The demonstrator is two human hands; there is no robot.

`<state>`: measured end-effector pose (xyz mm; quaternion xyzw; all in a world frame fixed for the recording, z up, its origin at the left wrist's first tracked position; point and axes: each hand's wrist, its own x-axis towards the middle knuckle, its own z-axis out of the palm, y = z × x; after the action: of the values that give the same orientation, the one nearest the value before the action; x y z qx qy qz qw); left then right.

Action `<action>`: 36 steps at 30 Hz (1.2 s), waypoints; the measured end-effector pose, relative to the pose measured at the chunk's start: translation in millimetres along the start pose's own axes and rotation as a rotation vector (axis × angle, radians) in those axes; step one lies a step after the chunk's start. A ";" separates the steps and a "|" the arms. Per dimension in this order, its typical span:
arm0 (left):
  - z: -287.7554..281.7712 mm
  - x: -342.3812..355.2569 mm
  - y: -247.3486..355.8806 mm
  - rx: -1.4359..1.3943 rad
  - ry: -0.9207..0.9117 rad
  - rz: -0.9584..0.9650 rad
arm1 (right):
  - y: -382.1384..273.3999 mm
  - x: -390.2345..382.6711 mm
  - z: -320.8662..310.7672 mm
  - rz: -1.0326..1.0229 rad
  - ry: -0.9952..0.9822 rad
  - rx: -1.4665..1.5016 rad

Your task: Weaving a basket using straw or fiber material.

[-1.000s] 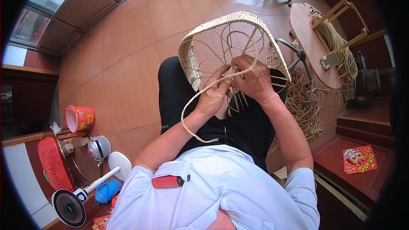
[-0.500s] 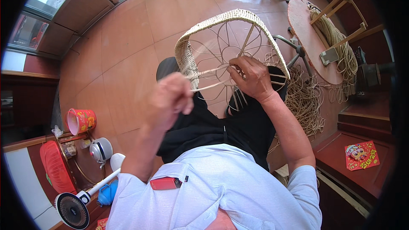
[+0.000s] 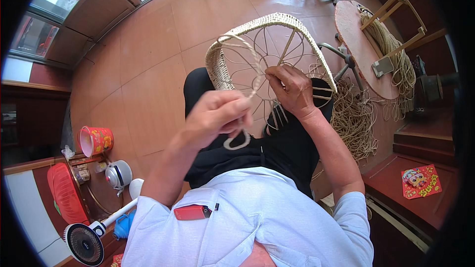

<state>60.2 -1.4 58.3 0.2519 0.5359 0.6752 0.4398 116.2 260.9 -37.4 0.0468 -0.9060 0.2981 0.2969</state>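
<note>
A square-cornered metal seat frame point(image 3: 278, 18) with looped spokes rests against my knees. Pale cord is woven thickly round its rim. My left hand point(image 3: 221, 114) is closed on a length of the same cord point(image 3: 258, 66), which arcs up over the frame's left side; a small loop hangs below the fist. Over the middle of the frame, my right hand point(image 3: 293, 90) pinches with thumb and forefinger where the cord passes the spokes. Its fingertips partly hide what they grip.
A tangled heap of cord point(image 3: 354, 123) lies on the floor to my right. Behind it stand a round board point(image 3: 354, 34) with a coiled hank point(image 3: 403, 64) and a wooden frame point(image 3: 420, 12). Left are a red bucket point(image 3: 96, 141), a kettle point(image 3: 118, 173) and a fan point(image 3: 84, 244).
My left hand has moved right and slightly down, closer to my right hand. The cord, pulled out straight before, now curves in a slack loop. My right hand stays almost in place.
</note>
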 end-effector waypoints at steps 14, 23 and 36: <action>35.8 88.2 -121.5 -0.143 0.378 -0.028 | 8.4 2.4 -7.5 -0.028 -0.146 0.044; 24.0 72.3 -101.6 -0.096 0.435 -0.065 | 13.7 0.3 -10.7 -0.049 -0.187 0.010; -57.5 -4.7 -12.9 0.206 0.278 0.300 | 3.8 2.2 -3.3 0.002 -0.127 0.071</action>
<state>20.1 -33.8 29.5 0.2768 0.6143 0.7028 0.2282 115.1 266.0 -36.0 0.0749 -0.9120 0.3266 0.2366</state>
